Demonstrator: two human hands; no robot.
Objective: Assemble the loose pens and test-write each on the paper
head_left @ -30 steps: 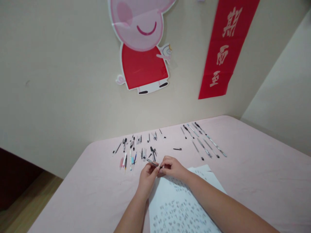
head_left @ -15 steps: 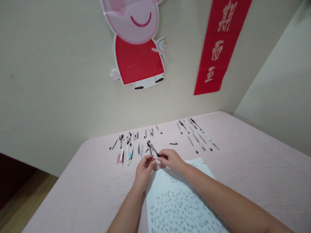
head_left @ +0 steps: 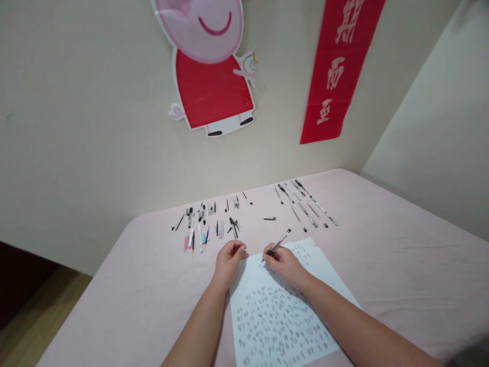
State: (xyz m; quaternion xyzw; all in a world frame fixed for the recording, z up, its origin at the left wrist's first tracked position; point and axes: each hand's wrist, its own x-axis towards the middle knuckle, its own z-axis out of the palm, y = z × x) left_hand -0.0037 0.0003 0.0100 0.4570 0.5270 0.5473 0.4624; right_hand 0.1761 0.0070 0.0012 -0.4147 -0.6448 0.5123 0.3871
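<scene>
A pen (head_left: 281, 241) with a clear barrel and dark grip is held in my right hand (head_left: 282, 263), its tip pointing down at the upper part of a white sheet of paper (head_left: 248, 275). Rows of small handwriting cover much of that sheet. My left hand (head_left: 229, 257) rests at the paper's top left corner, its fingers curled and the thumb pressed to them; what they hold, if anything, is hidden. Just beyond it lie black pen parts (head_left: 234, 227). A lone short black pen part (head_left: 269, 218) lies above the sheet.
Several whole pens (head_left: 306, 214) lie in two slanting rows at the back right of the pink-covered table (head_left: 382, 265). Groups of taken-apart pens (head_left: 190, 216) and coloured pen pieces (head_left: 200, 239) lie at the back left. A wall (head_left: 126, 127) rises behind.
My right hand has moved right and away from the left, turning the pen into a writing grip over the paper. My left hand has closed up slightly near the paper's corner.
</scene>
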